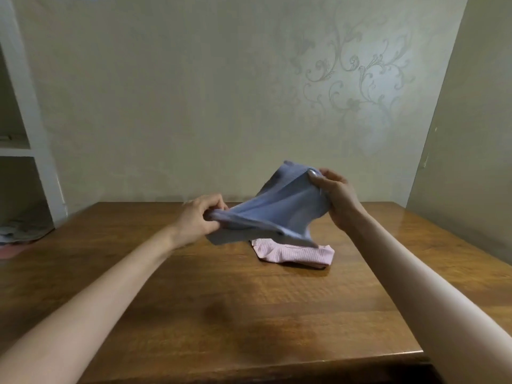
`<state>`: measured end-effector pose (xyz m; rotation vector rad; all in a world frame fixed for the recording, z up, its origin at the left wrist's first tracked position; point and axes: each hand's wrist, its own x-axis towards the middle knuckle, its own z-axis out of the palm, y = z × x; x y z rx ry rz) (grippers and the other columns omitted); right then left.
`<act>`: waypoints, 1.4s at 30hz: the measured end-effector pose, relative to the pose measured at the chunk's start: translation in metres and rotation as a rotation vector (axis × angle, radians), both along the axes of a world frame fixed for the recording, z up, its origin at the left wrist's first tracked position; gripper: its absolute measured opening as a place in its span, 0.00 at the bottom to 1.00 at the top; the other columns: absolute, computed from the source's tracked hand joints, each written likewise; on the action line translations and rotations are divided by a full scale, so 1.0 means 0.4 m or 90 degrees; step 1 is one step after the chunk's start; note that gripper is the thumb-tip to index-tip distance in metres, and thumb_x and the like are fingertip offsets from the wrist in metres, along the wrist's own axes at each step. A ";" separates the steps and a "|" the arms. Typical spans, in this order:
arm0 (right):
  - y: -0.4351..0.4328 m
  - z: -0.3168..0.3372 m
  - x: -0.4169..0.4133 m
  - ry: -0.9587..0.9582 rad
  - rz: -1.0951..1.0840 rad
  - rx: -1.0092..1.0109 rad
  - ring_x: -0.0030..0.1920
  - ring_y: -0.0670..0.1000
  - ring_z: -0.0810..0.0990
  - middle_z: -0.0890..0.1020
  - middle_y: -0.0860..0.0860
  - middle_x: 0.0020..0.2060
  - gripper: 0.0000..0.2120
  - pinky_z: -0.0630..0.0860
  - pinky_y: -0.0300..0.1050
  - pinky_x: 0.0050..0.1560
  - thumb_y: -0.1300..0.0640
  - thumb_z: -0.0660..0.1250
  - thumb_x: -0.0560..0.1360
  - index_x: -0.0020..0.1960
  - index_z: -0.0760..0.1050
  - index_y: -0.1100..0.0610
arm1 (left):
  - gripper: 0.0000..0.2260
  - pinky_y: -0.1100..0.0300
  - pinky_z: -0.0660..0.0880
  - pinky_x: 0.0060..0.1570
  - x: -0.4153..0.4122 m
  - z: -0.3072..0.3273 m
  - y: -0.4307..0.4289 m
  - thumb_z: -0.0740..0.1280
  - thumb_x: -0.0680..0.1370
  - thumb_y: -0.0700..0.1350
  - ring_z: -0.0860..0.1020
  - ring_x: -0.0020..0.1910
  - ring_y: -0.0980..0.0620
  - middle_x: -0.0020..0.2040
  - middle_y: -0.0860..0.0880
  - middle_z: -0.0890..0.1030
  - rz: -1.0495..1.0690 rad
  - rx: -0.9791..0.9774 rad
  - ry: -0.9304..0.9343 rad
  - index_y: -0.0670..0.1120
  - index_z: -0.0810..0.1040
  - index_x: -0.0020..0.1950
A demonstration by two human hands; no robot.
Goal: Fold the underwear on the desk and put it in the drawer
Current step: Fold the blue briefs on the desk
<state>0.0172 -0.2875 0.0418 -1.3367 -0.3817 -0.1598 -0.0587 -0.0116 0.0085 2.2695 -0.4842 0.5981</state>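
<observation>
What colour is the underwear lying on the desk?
Pink underwear, with fine ribbed stripes, lying on the desk. The head view shows it best.

There is one view only, from a wide-angle camera worn on the person's head. It looks forward and slightly down across the wooden worktop (277,314), whose near edge runs along the bottom of the frame and whose far edge meets the patterned wall (194,92) straight ahead. Both forearms enter from the lower corners and reach away from the lens, so the left hand (198,220) and right hand (336,196) sit near mid-frame, close to the camera. A white shelf unit (30,128) leans at the left edge and a side wall (471,134) slants at the right, both bent by the wide lens.
</observation>
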 end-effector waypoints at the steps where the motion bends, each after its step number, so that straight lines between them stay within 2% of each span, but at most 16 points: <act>1: -0.007 -0.002 0.007 0.012 -0.029 0.022 0.28 0.44 0.76 0.78 0.47 0.27 0.09 0.71 0.35 0.29 0.60 0.68 0.74 0.36 0.75 0.54 | 0.07 0.64 0.68 0.39 -0.008 -0.005 0.022 0.61 0.64 0.47 0.74 0.39 0.58 0.40 0.50 0.80 0.036 0.090 -0.042 0.55 0.71 0.40; 4: -0.041 -0.006 0.028 0.029 -0.087 0.077 0.30 0.44 0.74 0.78 0.45 0.26 0.09 0.70 0.34 0.30 0.60 0.67 0.75 0.37 0.74 0.54 | 0.07 0.64 0.62 0.38 -0.022 -0.030 0.083 0.53 0.63 0.51 0.74 0.39 0.53 0.37 0.54 0.77 0.106 0.368 -0.164 0.54 0.66 0.39; 8: -0.057 -0.033 0.039 0.062 -0.084 0.000 0.36 0.47 0.76 0.78 0.49 0.35 0.06 0.71 0.37 0.34 0.62 0.66 0.75 0.40 0.75 0.54 | 0.05 0.58 0.61 0.39 -0.029 -0.064 0.151 0.65 0.63 0.46 0.70 0.41 0.52 0.41 0.52 0.76 0.157 0.563 -0.283 0.51 0.71 0.37; 11: -0.061 -0.060 0.048 0.123 -0.102 -0.199 0.41 0.52 0.76 0.77 0.54 0.37 0.06 0.71 0.41 0.37 0.68 0.66 0.72 0.44 0.77 0.59 | 0.10 0.58 0.64 0.41 -0.039 -0.085 0.149 0.69 0.64 0.41 0.73 0.44 0.53 0.47 0.53 0.75 0.136 0.547 -0.144 0.51 0.73 0.43; 14: -0.070 -0.105 0.058 0.190 -0.085 -0.575 0.39 0.53 0.76 0.78 0.57 0.39 0.13 0.72 0.42 0.35 0.70 0.65 0.71 0.54 0.77 0.62 | 0.12 0.57 0.73 0.46 -0.046 -0.095 0.139 0.62 0.69 0.38 0.77 0.48 0.60 0.50 0.59 0.78 0.026 0.457 0.259 0.52 0.77 0.48; 15: -0.067 -0.122 0.061 0.179 -0.085 -0.679 0.40 0.54 0.77 0.79 0.57 0.40 0.14 0.73 0.42 0.35 0.70 0.65 0.70 0.55 0.77 0.62 | 0.14 0.57 0.75 0.48 -0.045 -0.101 0.131 0.60 0.69 0.37 0.77 0.47 0.62 0.48 0.61 0.80 0.006 0.407 0.304 0.52 0.79 0.46; 17: -0.054 -0.153 0.066 0.086 -0.131 -0.768 0.45 0.54 0.79 0.81 0.57 0.45 0.16 0.75 0.41 0.42 0.69 0.66 0.70 0.56 0.79 0.61 | 0.16 0.58 0.75 0.49 -0.033 -0.119 0.103 0.57 0.69 0.35 0.78 0.44 0.62 0.44 0.62 0.81 0.019 0.289 0.256 0.53 0.79 0.38; 19: -0.029 -0.167 0.064 -0.023 -0.098 -0.757 0.47 0.50 0.80 0.83 0.55 0.51 0.17 0.73 0.37 0.47 0.70 0.67 0.69 0.56 0.80 0.59 | 0.15 0.57 0.73 0.50 -0.001 -0.150 0.066 0.58 0.71 0.34 0.77 0.46 0.57 0.47 0.56 0.82 0.043 0.227 0.197 0.54 0.76 0.36; 22: 0.013 -0.194 0.061 -0.096 0.034 -0.856 0.47 0.45 0.76 0.81 0.50 0.56 0.21 0.72 0.35 0.49 0.69 0.64 0.69 0.58 0.79 0.51 | 0.05 0.56 0.67 0.56 0.057 -0.199 0.024 0.62 0.76 0.43 0.72 0.57 0.52 0.56 0.51 0.77 0.142 0.291 0.175 0.53 0.73 0.49; 25: 0.027 -0.241 0.076 -0.157 -0.002 -1.024 0.60 0.53 0.72 0.78 0.50 0.59 0.22 0.73 0.49 0.60 0.63 0.62 0.71 0.60 0.77 0.45 | 0.16 0.54 0.62 0.58 0.097 -0.232 0.015 0.64 0.75 0.52 0.68 0.62 0.50 0.60 0.53 0.75 0.205 0.311 0.250 0.52 0.70 0.62; 28: 0.022 -0.255 0.087 -0.178 -0.070 -1.093 0.59 0.55 0.73 0.78 0.52 0.56 0.16 0.71 0.45 0.52 0.55 0.67 0.72 0.59 0.77 0.47 | 0.17 0.53 0.62 0.55 0.112 -0.237 0.004 0.67 0.74 0.54 0.69 0.60 0.50 0.57 0.53 0.75 0.219 0.338 0.261 0.52 0.72 0.60; 31: 0.012 -0.241 0.100 -0.155 -0.106 -1.000 0.47 0.52 0.76 0.79 0.49 0.44 0.10 0.68 0.43 0.42 0.55 0.72 0.68 0.49 0.80 0.50 | 0.09 0.55 0.65 0.50 0.120 -0.211 0.016 0.69 0.72 0.51 0.71 0.54 0.49 0.50 0.50 0.76 0.190 0.259 0.223 0.51 0.73 0.49; 34: -0.006 -0.191 0.093 -0.067 -0.025 -0.604 0.37 0.49 0.75 0.78 0.50 0.33 0.07 0.73 0.46 0.40 0.60 0.74 0.68 0.37 0.77 0.53 | 0.08 0.60 0.70 0.40 0.093 -0.135 0.025 0.68 0.74 0.39 0.74 0.44 0.49 0.45 0.46 0.75 0.056 -0.121 0.271 0.46 0.69 0.45; 37: -0.017 -0.119 0.070 -0.022 -0.001 -0.299 0.33 0.45 0.70 0.73 0.49 0.31 0.10 0.65 0.39 0.33 0.59 0.70 0.73 0.36 0.72 0.52 | 0.12 0.60 0.79 0.37 0.048 -0.043 0.029 0.65 0.75 0.34 0.80 0.42 0.49 0.47 0.46 0.79 -0.081 -0.473 0.318 0.49 0.69 0.52; 40: -0.013 -0.059 0.056 -0.050 -0.048 -0.218 0.29 0.42 0.74 0.75 0.48 0.31 0.09 0.68 0.33 0.29 0.57 0.70 0.74 0.37 0.72 0.52 | 0.21 0.60 0.81 0.43 0.022 0.026 0.055 0.66 0.72 0.33 0.83 0.46 0.52 0.49 0.49 0.82 -0.195 -0.454 0.338 0.52 0.71 0.60; 42: -0.011 -0.032 0.048 -0.080 -0.075 -0.217 0.30 0.40 0.76 0.78 0.49 0.32 0.08 0.72 0.32 0.33 0.59 0.71 0.72 0.38 0.74 0.53 | 0.18 0.63 0.80 0.46 0.021 0.054 0.069 0.67 0.70 0.33 0.82 0.49 0.52 0.48 0.51 0.83 -0.191 -0.413 0.309 0.50 0.75 0.56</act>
